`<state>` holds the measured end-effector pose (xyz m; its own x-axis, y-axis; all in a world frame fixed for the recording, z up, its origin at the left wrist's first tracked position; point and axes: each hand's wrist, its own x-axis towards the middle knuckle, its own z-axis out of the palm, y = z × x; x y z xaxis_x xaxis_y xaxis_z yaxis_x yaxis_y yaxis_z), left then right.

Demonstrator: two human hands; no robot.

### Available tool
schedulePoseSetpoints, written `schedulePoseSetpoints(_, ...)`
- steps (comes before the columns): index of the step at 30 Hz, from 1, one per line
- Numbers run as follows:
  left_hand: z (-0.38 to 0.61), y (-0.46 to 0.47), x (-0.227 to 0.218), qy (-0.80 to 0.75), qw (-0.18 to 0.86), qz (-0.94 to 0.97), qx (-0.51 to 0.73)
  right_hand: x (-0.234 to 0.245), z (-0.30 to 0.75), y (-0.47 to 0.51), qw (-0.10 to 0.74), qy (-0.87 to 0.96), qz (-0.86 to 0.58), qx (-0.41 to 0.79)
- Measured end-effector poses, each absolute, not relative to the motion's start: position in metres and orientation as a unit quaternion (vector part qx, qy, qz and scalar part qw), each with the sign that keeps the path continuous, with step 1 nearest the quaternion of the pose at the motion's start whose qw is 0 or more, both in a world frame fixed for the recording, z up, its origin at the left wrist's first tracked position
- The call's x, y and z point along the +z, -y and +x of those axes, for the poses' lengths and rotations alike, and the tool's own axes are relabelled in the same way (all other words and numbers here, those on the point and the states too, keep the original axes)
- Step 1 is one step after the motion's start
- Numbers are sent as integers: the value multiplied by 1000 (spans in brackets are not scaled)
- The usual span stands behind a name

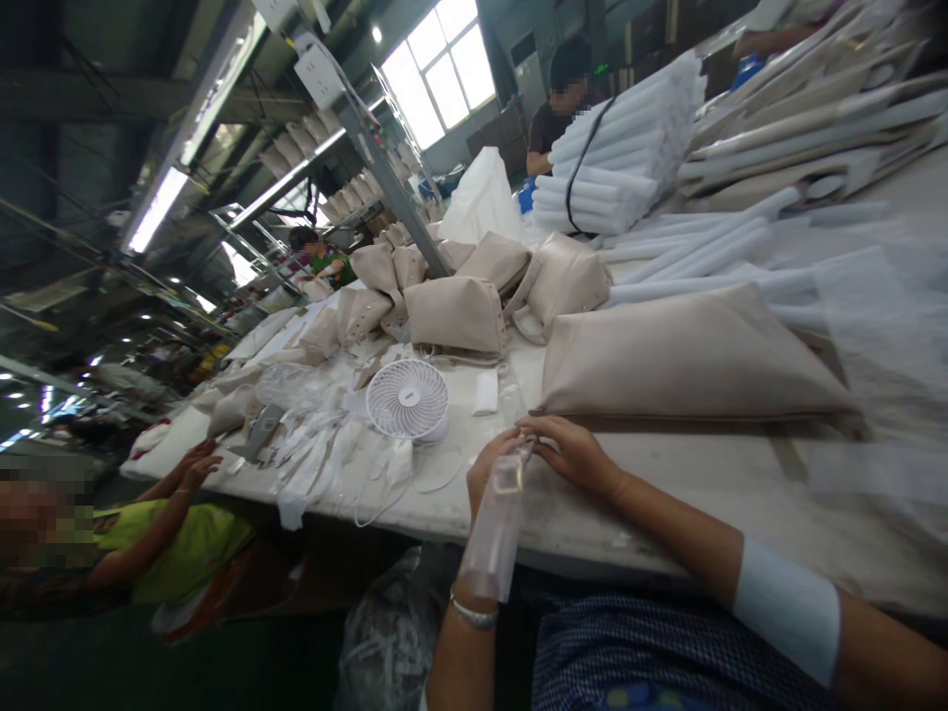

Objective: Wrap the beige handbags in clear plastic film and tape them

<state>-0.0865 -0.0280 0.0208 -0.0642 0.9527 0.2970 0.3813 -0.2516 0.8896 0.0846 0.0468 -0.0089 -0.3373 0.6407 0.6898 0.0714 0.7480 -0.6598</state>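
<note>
My left hand [487, 466] and my right hand [576, 456] meet at the table's near edge, fingertips closed together around the upper end of a clear plastic strip [493, 543]. The strip hangs down over my left wrist, and a small gold-coloured piece [509, 475] shows near its top. What exactly lies between the fingertips is partly hidden. Just beyond my right hand lies a large beige bag [688, 360], on its side. A small white piece [486, 392] rests on the table ahead of my left hand.
A white fan [407, 398] stands left of my hands, beside scattered plastic scraps [318, 444]. Several beige bags [455, 314] are heaped behind it. White rolls [614, 158], bound with a black strap, are stacked at the back right. A co-worker's hands [197, 466] are at the left edge.
</note>
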Motion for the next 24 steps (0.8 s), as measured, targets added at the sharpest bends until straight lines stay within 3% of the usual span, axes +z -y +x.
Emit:
schedulePoseSetpoints(4, -95, 32, 22, -557, 274, 612, 490, -9, 87, -49, 524, 788, -221, 235)
schedulePoseSetpoints(12, -102, 56, 47, -586, 462, 441, 499, -7, 87, -49, 538, 799, -173, 208)
schedulePoseSetpoints(20, -103, 43, 56, -581, 377, 608, 388, -10, 87, -49, 525, 805, -156, 230)
schedulePoseSetpoints(24, -104, 43, 54, -571, 399, 600, 394, -9, 88, -48, 525, 803, -153, 239)
